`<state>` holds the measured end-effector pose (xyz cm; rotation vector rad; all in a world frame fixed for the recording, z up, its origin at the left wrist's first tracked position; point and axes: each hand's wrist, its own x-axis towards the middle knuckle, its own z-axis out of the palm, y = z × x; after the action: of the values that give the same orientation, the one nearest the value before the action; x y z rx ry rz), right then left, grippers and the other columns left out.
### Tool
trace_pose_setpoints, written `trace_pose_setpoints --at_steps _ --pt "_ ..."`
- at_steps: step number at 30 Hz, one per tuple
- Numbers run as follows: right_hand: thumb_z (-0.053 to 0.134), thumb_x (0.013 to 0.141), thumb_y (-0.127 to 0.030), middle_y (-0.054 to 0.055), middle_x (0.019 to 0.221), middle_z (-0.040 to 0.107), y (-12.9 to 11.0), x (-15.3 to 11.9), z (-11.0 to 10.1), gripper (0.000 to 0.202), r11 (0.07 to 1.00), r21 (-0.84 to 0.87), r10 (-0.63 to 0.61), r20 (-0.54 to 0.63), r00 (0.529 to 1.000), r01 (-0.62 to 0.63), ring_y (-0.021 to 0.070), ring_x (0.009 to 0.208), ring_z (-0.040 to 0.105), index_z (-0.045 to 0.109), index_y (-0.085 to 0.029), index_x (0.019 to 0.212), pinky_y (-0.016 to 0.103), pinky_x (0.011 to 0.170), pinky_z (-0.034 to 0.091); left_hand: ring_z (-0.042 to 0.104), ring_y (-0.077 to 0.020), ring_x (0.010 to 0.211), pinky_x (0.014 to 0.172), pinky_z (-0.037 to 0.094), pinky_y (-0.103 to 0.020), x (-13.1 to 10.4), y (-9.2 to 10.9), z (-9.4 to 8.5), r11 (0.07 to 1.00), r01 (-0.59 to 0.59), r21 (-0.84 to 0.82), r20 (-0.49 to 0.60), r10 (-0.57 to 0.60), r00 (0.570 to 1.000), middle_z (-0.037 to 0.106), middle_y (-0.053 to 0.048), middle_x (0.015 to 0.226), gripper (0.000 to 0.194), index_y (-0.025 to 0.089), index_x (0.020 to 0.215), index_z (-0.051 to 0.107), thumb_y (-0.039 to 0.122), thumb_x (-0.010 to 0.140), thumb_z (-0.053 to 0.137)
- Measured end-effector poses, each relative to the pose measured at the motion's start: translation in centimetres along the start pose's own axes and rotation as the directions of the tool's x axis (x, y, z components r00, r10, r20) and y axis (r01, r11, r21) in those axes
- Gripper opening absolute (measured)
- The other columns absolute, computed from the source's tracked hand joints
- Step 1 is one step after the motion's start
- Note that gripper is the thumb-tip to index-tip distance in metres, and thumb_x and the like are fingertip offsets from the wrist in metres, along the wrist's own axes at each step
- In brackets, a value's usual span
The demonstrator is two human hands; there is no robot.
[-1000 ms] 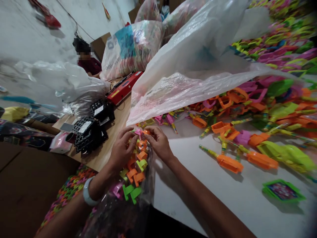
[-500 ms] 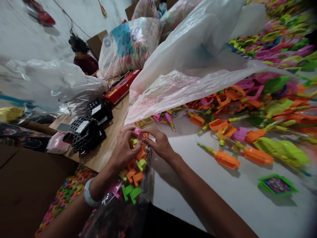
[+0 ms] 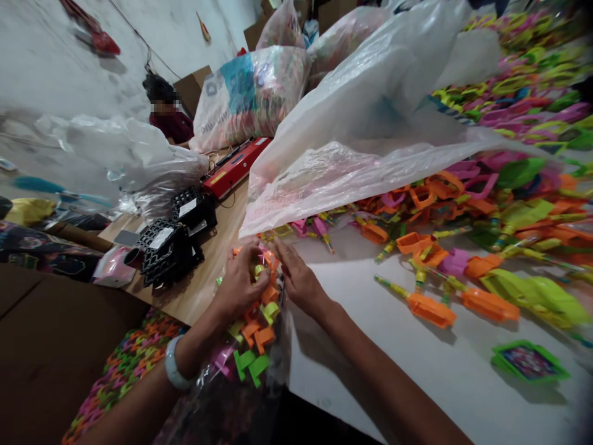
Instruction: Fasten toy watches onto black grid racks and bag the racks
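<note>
A clear plastic bag (image 3: 208, 395) lies at the table's front edge with small orange, yellow, green and pink plastic pieces (image 3: 252, 330) on or in it; which, I cannot tell. My left hand (image 3: 241, 278), a pale bracelet on its wrist, curls over the upper part of these pieces, thumb and fingers bent round something I cannot make out. On the right side of the pieces rests my right hand (image 3: 301, 281), its fingers extended and holding nothing visible.
Colourful toy parts (image 3: 430, 309) spread over the white table (image 3: 343, 371) at right, under a large plastic sheet (image 3: 333, 161). Black trays (image 3: 167, 253) and a red device (image 3: 236, 167) stand at left. A person (image 3: 169, 117) is behind, near filled bags (image 3: 254, 93).
My right hand's fingers have straightened and moved apart from my left hand. The whole view has shifted slightly, so the scene sits a little lower and further right.
</note>
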<state>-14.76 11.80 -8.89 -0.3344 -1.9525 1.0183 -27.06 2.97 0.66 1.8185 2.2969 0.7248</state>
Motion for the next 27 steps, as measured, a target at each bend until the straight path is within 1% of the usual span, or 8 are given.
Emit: trace_pose_setpoints --at_steps 2,5,8,13,17,20,23,27 --pt "0.038 0.093 -0.008 0.008 0.153 0.048 0.2 0.13 0.04 0.068 0.98 0.165 0.126 -0.064 0.99 -0.114 0.018 0.142 0.044 0.025 -0.026 0.157 0.044 0.118 0.039 0.057 -0.0282 0.124 0.118 0.023 -0.061 0.13 0.17 0.08 1.0 -0.003 -0.005 0.007 0.003 1.0 0.062 -0.013 0.133 0.03 0.023 0.111 0.05 0.036 0.085 0.051" --pt "0.041 0.094 -0.013 0.011 0.146 0.056 0.49 0.18 -0.01 0.055 0.926 0.332 0.226 -0.107 0.968 -0.179 0.0186 0.134 0.054 0.039 -0.023 0.149 0.04 0.113 0.045 0.058 -0.0269 0.121 0.117 0.024 -0.06 0.34 0.4 0.15 1.0 0.005 -0.008 0.021 -0.005 1.0 0.061 -0.012 0.135 0.031 0.023 0.113 0.05 0.035 0.085 0.053" --pt "0.046 0.096 -0.02 0.01 0.136 0.063 0.67 0.04 -0.2 0.042 0.933 0.293 0.249 -0.099 0.964 -0.211 0.02 0.126 0.061 0.052 -0.023 0.137 0.04 0.109 0.048 0.052 -0.0282 0.13 0.115 0.032 -0.056 0.38 0.41 0.05 1.0 -0.01 -0.014 -0.001 0.01 1.0 0.057 -0.013 0.139 0.029 0.024 0.113 0.052 0.036 0.087 0.056" --pt "0.047 0.094 -0.018 0.011 0.138 0.061 0.68 -0.08 -0.29 0.044 0.974 0.158 0.18 -0.102 0.978 -0.162 0.0211 0.128 0.058 0.053 -0.022 0.137 0.041 0.109 0.047 0.049 -0.0327 0.133 0.115 0.032 -0.058 0.09 0.32 -0.32 0.984 -0.156 0.091 -0.066 0.162 0.985 0.056 -0.017 0.139 0.035 0.021 0.1 0.054 0.044 0.08 0.072" --pt "0.047 0.094 -0.018 0.012 0.139 0.061 0.56 -0.12 0.0 0.046 0.981 0.139 0.147 -0.089 0.985 -0.133 0.0218 0.129 0.057 0.052 -0.021 0.14 0.042 0.11 0.046 0.058 -0.0257 0.12 0.105 0.046 -0.047 -0.15 0.51 -0.19 0.968 -0.239 0.076 -0.114 0.246 0.962 0.065 -0.013 0.119 0.012 0.022 0.085 0.054 0.029 0.089 0.061" --pt "0.05 0.093 -0.019 0.012 0.14 0.06 0.55 -0.27 0.21 0.049 0.978 0.144 0.162 -0.082 0.983 -0.149 0.0227 0.13 0.057 0.051 -0.022 0.142 0.043 0.11 0.046 0.063 -0.02 0.101 0.092 0.052 -0.038 -0.17 0.59 0.08 0.973 -0.231 0.011 -0.162 0.23 0.96 0.067 -0.007 0.1 0.013 0.023 0.08 0.053 0.02 0.092 0.053" --pt "0.051 0.094 -0.022 0.012 0.14 0.06 0.67 -0.45 0.26 0.049 0.969 0.173 0.195 -0.087 0.977 -0.178 0.0228 0.128 0.058 0.051 -0.022 0.142 0.043 0.11 0.047 0.063 -0.0191 0.089 0.084 0.053 -0.036 0.01 0.5 0.17 0.983 -0.184 -0.009 -0.163 0.18 0.97 0.065 -0.005 0.089 0.014 0.024 0.078 0.052 0.02 0.091 0.052" --pt "0.054 0.095 -0.031 0.012 0.142 0.058 0.88 -0.37 0.26 0.047 0.943 0.241 0.27 -0.143 0.952 -0.231 0.0225 0.132 0.054 0.05 -0.022 0.141 0.043 0.113 0.043 0.061 -0.0208 0.096 0.089 0.052 -0.039 0.44 0.22 0.19 0.991 -0.133 -0.03 -0.162 0.127 0.979 0.066 -0.006 0.097 0.012 0.024 0.08 0.051 0.023 0.092 0.051"
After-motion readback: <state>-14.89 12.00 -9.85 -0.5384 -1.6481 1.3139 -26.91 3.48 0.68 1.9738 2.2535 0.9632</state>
